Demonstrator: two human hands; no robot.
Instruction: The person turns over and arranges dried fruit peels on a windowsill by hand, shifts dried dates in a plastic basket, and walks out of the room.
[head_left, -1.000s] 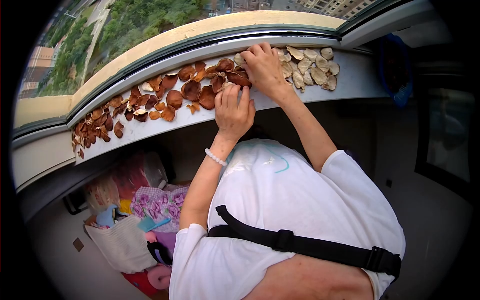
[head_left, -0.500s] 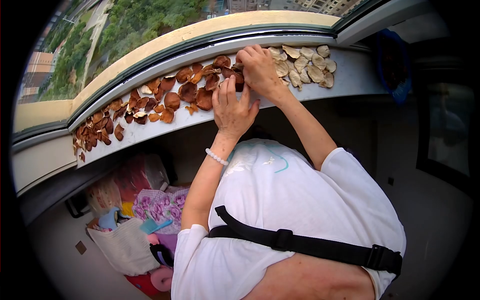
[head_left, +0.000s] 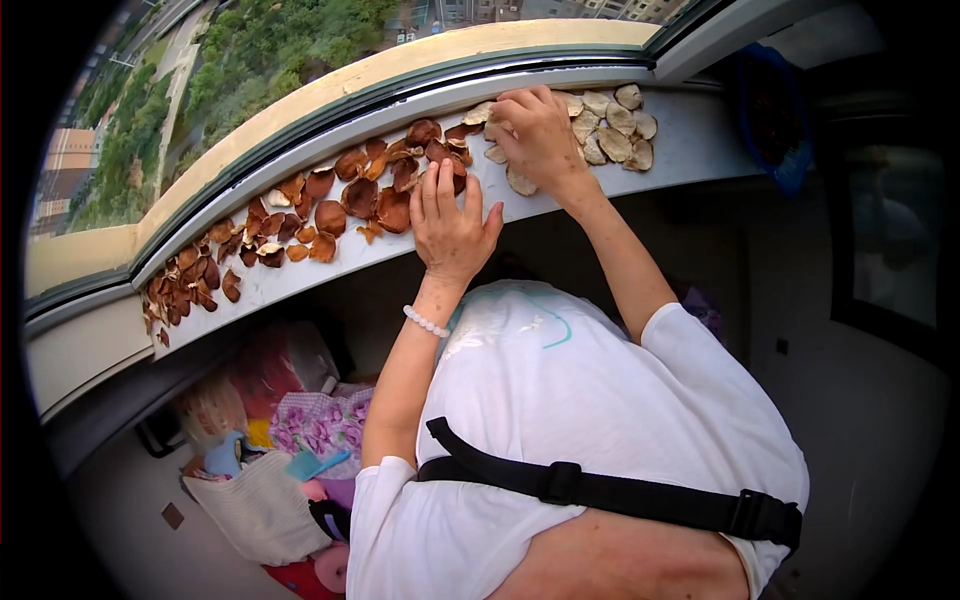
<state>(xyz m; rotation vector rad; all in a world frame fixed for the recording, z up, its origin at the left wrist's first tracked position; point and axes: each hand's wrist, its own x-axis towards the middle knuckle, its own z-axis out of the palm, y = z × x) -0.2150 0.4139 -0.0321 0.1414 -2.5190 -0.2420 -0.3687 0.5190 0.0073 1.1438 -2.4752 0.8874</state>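
Thin dried slices, perhaps mushroom, lie along the white sill. My left hand (head_left: 452,222) is open, with its fingers stretched out over brown dried slices (head_left: 390,210), and its fingertips touch one at the right end of the brown group. To the right, my right hand (head_left: 545,140) is bent over pale dried slices (head_left: 620,118). Its fingers are curled down at a pale slice (head_left: 498,131) that is partly hidden under them. Another pale slice (head_left: 520,182) lies just below that hand, close to the sill's front edge.
The narrow sill (head_left: 690,150) runs beneath a window frame (head_left: 400,105). A blue bag or basket (head_left: 785,165) with dark contents hangs at its right end. Below left, a pale cloth bag (head_left: 265,505) and a floral cloth (head_left: 320,420) lie among other household things.
My right hand has shifted right, off the brown slices and onto the pale ones. Pale slices now show where it was. My left hand has moved slightly left and down, and the view has shifted a little.
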